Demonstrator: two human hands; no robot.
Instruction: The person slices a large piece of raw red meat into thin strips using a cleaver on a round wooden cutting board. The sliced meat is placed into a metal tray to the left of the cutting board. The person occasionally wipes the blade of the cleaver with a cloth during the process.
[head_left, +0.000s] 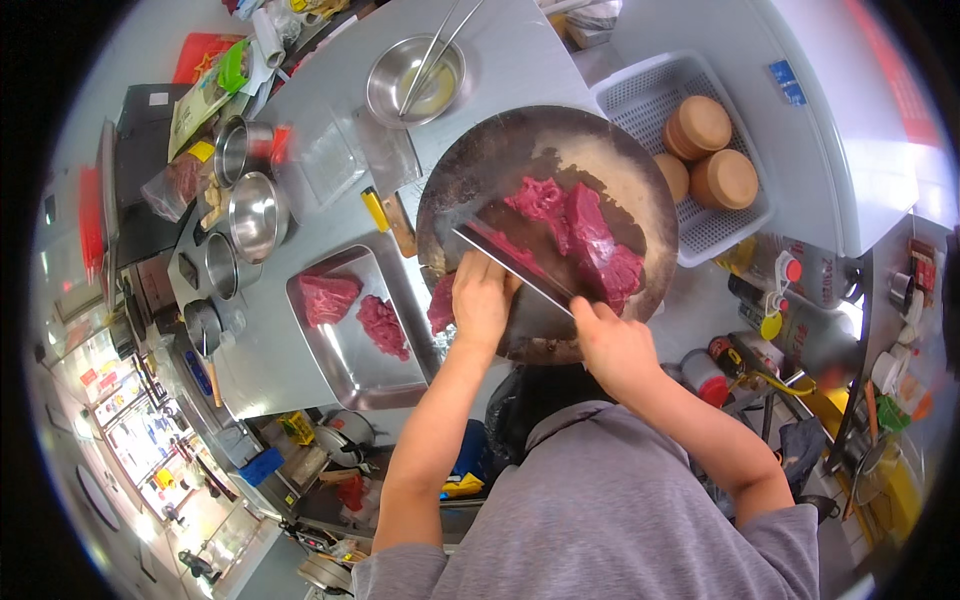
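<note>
My right hand (619, 346) grips the handle of a cleaver, its blade (517, 271) slanting across a round wooden chopping block (480, 161). Close against the near side of the blade, my left hand (481, 296) presses down with bent fingers on a piece of raw red meat (441, 304). That piece shows at the left of the hand; the rest of it is hidden underneath. Cut slices (519, 251) lie just beyond the blade. Farther over on the block are a large chunk of raw meat (589, 225) and a smaller ragged piece (538, 199).
Left of the block, a steel tray (367, 382) holds two portions of meat. A second cleaver (397, 217) lies behind it. A steel bowl (382, 86) with tongs stands at the back. A grey plastic basket (705, 240) of clay-coloured pots adjoins the block's right side.
</note>
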